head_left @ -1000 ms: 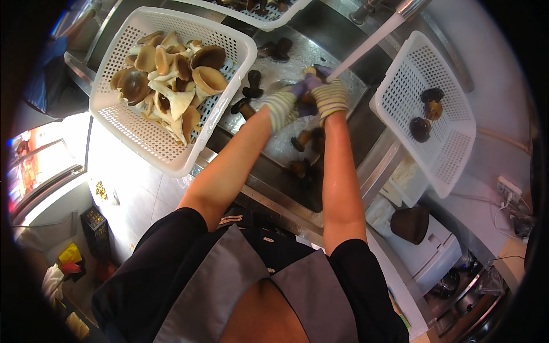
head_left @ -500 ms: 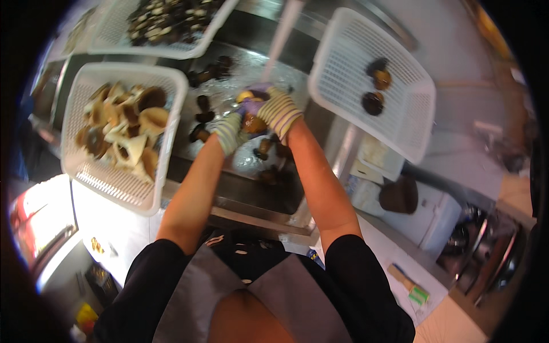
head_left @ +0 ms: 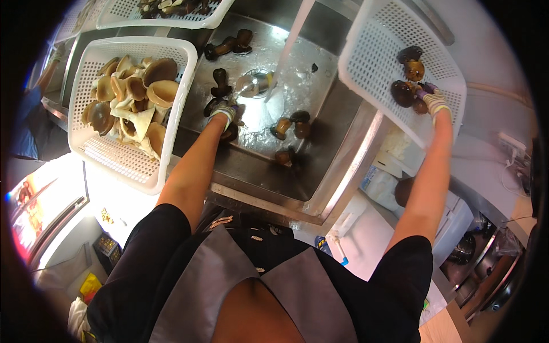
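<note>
My left hand [head_left: 223,111], in a striped glove with purple fingers, is down in the steel sink [head_left: 320,171], its fingers closed round a dark brown mushroom [head_left: 212,107]. At the right, my right hand [head_left: 437,99], gloved alike, reaches into a white perforated basket [head_left: 366,68]. Its fingers are on a wet brown mushroom [head_left: 420,106], beside a few other dark mushrooms [head_left: 402,93]. More mushrooms [head_left: 280,128] lie about the sink. Water [head_left: 297,28] streams down near the drain [head_left: 254,83].
On the left, a white basket [head_left: 80,131] holds several large pale-brown mushrooms [head_left: 131,94]. Beyond it stands another white basket [head_left: 160,22] with dark mushroom pieces. A raised metal rim [head_left: 349,163] separates the sink from the right side, where a dark round container [head_left: 404,191] stands.
Both hands were together over the sink under the water. My right hand has moved right to the basket with a mushroom; my left has dropped to one at the sink's left. The view has shifted.
</note>
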A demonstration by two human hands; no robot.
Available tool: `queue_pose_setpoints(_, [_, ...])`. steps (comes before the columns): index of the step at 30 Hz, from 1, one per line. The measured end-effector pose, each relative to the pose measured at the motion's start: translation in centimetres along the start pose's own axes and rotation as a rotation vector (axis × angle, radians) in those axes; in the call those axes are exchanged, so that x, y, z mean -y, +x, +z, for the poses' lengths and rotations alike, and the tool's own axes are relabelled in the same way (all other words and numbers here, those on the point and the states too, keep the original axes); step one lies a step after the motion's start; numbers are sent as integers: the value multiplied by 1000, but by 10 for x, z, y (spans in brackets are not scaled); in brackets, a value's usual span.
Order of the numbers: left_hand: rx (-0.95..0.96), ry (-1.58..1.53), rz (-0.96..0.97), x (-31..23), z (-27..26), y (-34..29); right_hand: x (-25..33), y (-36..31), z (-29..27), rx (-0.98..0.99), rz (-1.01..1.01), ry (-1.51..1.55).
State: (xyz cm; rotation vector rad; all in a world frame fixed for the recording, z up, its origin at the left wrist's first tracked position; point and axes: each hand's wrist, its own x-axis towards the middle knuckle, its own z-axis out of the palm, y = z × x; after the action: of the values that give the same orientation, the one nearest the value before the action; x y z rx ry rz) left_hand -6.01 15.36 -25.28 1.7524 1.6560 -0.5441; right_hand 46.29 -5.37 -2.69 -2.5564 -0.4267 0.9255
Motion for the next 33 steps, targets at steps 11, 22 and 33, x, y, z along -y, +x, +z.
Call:
queue_pose_setpoints(11, [189,-161,53,0,12,7,85,-152,64,-165,-328,-161])
queue_pose_setpoints(22, [165,-25,107,-24,-53,-44,117,-220,122,-482,-1237,-317])
queue_pose_setpoints(33, [198,-597,143,-9,-26,-42,124,-191,262,483,-616,-259])
